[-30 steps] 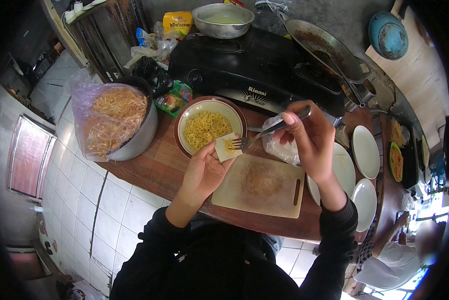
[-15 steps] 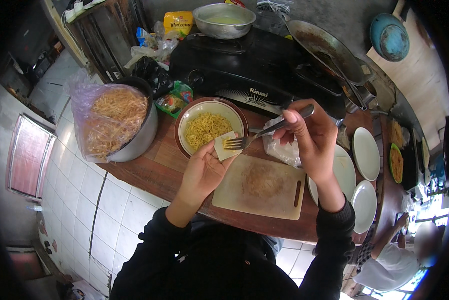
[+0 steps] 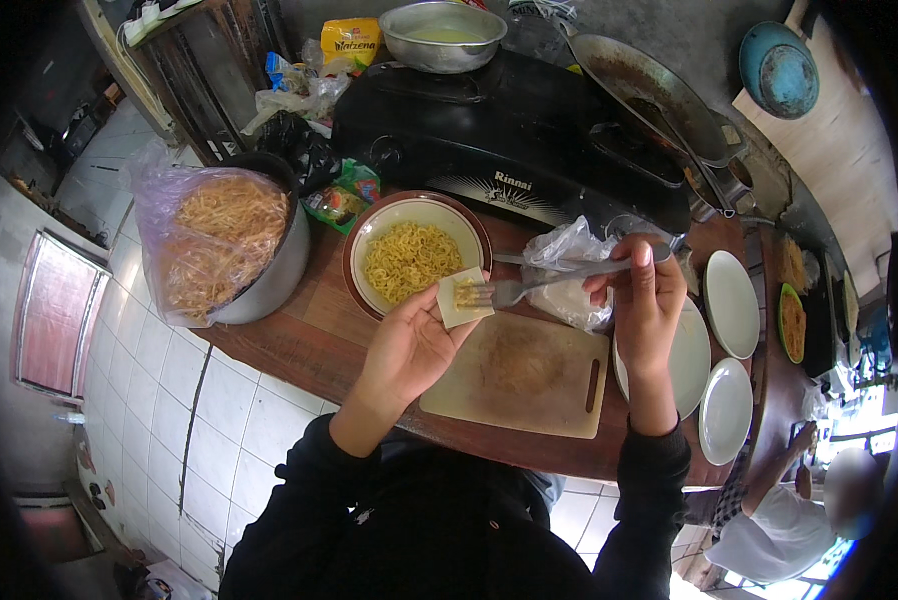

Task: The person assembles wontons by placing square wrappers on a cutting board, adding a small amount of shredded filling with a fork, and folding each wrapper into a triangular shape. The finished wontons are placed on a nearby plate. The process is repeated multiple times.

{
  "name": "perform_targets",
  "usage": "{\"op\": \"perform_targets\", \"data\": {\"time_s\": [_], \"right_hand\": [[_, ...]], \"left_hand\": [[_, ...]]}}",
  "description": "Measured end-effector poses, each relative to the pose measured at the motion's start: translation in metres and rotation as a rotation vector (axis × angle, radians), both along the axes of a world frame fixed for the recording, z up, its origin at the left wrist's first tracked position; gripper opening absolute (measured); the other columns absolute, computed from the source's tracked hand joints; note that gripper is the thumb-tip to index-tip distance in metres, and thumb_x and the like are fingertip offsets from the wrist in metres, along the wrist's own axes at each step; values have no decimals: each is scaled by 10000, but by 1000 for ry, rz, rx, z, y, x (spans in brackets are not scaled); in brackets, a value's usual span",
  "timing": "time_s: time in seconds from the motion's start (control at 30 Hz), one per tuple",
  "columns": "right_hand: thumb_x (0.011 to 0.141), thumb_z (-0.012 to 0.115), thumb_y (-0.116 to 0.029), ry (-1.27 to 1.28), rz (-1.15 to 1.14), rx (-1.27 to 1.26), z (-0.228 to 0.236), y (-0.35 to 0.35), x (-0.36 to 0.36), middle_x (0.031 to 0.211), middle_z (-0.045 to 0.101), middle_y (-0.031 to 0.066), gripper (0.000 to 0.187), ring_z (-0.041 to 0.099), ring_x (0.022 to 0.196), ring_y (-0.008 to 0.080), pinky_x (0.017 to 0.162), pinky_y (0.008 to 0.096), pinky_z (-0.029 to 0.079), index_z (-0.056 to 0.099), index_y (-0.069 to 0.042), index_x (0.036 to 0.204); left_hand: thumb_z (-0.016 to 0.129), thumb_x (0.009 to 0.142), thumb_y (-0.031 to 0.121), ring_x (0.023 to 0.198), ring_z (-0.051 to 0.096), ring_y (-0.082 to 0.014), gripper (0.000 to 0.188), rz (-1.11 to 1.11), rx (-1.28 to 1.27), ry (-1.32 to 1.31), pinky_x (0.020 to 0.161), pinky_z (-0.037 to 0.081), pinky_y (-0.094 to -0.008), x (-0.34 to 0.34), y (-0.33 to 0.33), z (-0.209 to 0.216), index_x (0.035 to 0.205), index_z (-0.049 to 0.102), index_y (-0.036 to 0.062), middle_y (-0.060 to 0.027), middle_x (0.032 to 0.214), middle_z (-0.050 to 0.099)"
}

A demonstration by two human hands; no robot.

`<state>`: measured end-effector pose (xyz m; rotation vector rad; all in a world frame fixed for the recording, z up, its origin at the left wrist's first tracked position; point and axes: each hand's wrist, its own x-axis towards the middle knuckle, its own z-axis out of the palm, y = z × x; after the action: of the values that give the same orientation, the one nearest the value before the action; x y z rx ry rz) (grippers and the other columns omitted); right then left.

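A thin, pale square sheet (image 3: 461,316) is held in the left hand (image 3: 401,348), at about five o'clock from the bowl (image 3: 355,238) of yellow noodles (image 3: 409,258) and at eleven o'clock from the cutting board (image 3: 514,382). It is gripped between thumb and fingers at its eight o'clock edge, the fingers spread beneath as support. The fork (image 3: 511,291) is clamped by the right hand's closed thumb and fingers near the handle's end, its tines brought onto the sheet from three o'clock. A little yellow filling seems to lie under the tines, though it is partly hidden there.

The sheet is likely very light, soft and easily torn — best held by a corner or edge, with the middle propped from below. The fork, stiff and sturdier, is best gripped along its handle — pressed only lightly.
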<state>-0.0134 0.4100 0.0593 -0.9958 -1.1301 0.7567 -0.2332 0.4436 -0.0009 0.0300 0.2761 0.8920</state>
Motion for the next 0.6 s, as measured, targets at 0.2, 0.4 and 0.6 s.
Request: {"op": "perform_targets", "data": {"time_s": [0.2,0.4,0.6], "right_hand": [[957,432,-327,138,46,-110,-14,-4,11,651,583,122,367,569,533,153,489,241,443,505,21,868],[958,428,-334,188,47,-228,-24,-1,14,607,594,126,366,560,492,152,477,235,435,505,6,847],[957,431,-338,170,17,-271,-28,3,12,593,591,125,370,554,476,154,471,238,434,506,3,836]], "left_hand": [[331,958,144,1255,383,-308,452,-31,62,60,1060,327,-385,-1,0,3,1328,244,-102,-226,1336,388],[320,958,159,1259,378,-310,456,-86,109,92,1059,322,-390,0,-1,5,1325,257,-104,-230,1338,386],[310,959,155,1261,373,-320,449,-112,75,78,1064,319,-395,-1,-4,5,1322,259,-104,-240,1336,381]]}}
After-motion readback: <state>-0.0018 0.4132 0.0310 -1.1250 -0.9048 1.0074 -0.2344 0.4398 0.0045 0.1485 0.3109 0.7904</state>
